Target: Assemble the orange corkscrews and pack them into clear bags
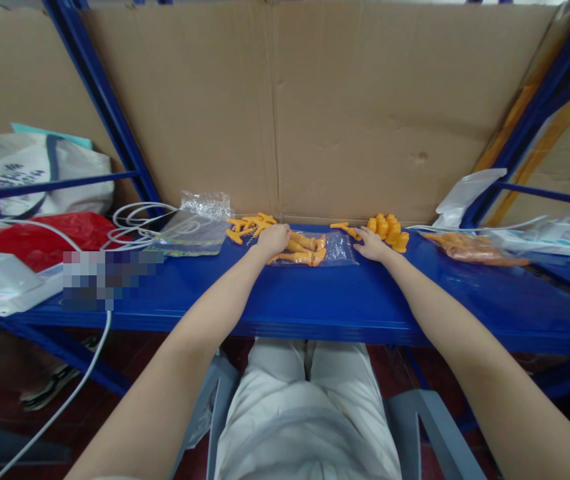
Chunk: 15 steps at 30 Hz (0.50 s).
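My left hand [273, 240] is closed at the left end of a clear plastic bag [342, 249]; what its fingers hold, if anything, is hidden. On the bag lie several orange-yellow plastic pieces [307, 256], long and ribbed with wider ends. Just left of that hand sits a pile of orange-yellow T-shaped pieces [245, 228], some with a dark spiral. My right hand [372, 245] rests on the table with its fingers spread. Near its fingertips is a slim orange-yellow piece [345, 230], and just behind it stands a cluster of rounded orange-yellow pieces [389, 228].
The blue table [309, 300] backs onto a cardboard wall [355, 107]. At left are a flat clear packet [192, 233], white cables [135, 223], a power strip [29, 290] and a red bag [65, 233]. A filled plastic bag [475, 248] lies at right.
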Each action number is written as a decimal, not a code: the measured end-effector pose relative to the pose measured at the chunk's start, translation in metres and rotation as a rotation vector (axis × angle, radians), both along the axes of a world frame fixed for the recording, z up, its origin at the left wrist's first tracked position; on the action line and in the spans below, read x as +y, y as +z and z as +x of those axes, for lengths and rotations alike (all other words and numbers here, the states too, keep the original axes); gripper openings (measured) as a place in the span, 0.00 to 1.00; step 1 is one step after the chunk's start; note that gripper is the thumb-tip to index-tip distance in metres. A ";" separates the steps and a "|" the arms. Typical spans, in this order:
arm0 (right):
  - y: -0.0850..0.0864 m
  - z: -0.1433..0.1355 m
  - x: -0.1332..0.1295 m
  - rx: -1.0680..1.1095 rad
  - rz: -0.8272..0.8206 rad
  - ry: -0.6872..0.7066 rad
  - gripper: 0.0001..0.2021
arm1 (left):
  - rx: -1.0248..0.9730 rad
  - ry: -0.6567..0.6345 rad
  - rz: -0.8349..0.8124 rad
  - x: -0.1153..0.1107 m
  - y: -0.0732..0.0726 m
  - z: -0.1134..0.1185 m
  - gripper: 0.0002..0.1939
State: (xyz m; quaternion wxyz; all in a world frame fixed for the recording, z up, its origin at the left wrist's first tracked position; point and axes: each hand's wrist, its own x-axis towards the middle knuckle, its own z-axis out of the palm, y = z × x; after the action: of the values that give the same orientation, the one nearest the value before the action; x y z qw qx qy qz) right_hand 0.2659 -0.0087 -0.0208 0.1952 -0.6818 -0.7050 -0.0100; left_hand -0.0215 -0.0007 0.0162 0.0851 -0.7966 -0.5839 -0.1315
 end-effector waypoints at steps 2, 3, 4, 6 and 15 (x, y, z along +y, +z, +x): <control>0.001 -0.004 -0.003 -0.008 -0.026 -0.005 0.29 | -0.002 0.008 0.010 0.001 -0.001 0.000 0.20; 0.003 -0.006 -0.004 -0.015 -0.022 -0.016 0.27 | -0.005 0.009 0.012 0.001 -0.002 0.001 0.20; 0.005 -0.009 -0.006 -0.020 -0.010 -0.037 0.24 | -0.010 0.009 0.014 0.002 -0.003 0.001 0.20; 0.010 -0.014 -0.010 -0.022 0.016 -0.097 0.19 | -0.026 0.010 0.013 0.004 -0.005 0.001 0.21; 0.006 0.004 0.000 0.020 0.018 -0.166 0.25 | -0.171 -0.016 -0.027 0.009 -0.009 -0.003 0.19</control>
State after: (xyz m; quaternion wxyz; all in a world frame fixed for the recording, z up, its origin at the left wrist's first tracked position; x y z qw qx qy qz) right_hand 0.2698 -0.0085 -0.0145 0.2067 -0.7362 -0.6439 -0.0259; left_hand -0.0245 0.0086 0.0074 0.0229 -0.7881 -0.5844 -0.1918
